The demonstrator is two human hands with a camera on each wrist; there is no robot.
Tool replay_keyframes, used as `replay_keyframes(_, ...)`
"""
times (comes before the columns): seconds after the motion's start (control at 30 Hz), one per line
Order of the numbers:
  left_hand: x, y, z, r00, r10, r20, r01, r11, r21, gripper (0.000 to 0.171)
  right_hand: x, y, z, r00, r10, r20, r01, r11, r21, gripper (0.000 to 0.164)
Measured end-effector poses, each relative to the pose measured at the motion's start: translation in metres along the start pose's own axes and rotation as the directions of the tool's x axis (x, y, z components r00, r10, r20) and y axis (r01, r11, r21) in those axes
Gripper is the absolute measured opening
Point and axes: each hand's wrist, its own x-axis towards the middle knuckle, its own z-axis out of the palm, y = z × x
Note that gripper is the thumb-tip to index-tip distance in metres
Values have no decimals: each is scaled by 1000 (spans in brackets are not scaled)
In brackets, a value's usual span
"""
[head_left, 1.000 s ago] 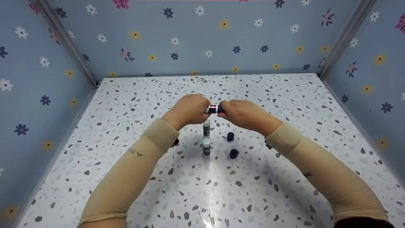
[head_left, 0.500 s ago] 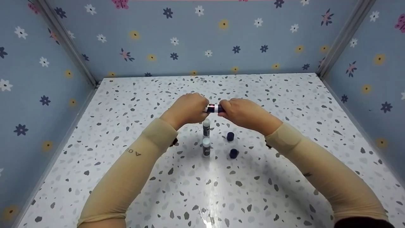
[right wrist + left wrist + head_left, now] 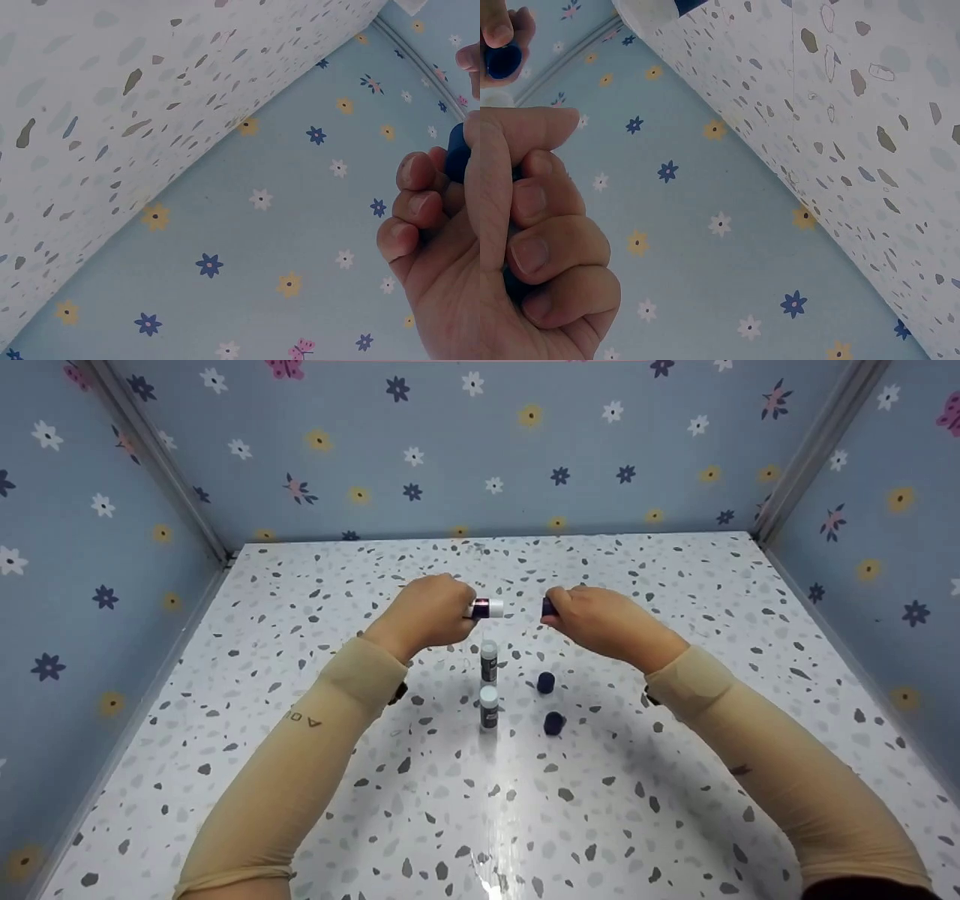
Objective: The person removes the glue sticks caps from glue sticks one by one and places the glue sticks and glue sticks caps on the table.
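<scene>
My left hand (image 3: 431,611) grips a glue stick (image 3: 487,608) lying sideways in the air, its white end pointing right. Across a gap, my right hand (image 3: 600,619) pinches a dark blue cap (image 3: 548,607). In the left wrist view the cap's hollow end (image 3: 504,61) faces the camera; in the right wrist view the blue cap (image 3: 457,154) shows between thumb and fingers. Two uncapped glue sticks stand upright on the table, a far one (image 3: 489,661) and a near one (image 3: 489,708). To their right rest two dark blue caps, one farther (image 3: 546,683) and one nearer (image 3: 553,724).
The speckled white table (image 3: 420,825) is bounded by blue flowered panels at the back (image 3: 465,450), left (image 3: 67,645) and right (image 3: 885,555). Both forearms wear beige sleeves (image 3: 292,765).
The cap came off the glue stick, baring its white end. My left hand moved left with the stick, my right hand moved right with the cap. The standing sticks and loose caps stayed put.
</scene>
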Motion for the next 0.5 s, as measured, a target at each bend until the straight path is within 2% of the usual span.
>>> replay_keyframes(0.5, 3, -1, 5, 998, -32, -57, 30, 999, -43, 23, 1, 6, -1, 997, 81, 19, -83, 994, 74, 27)
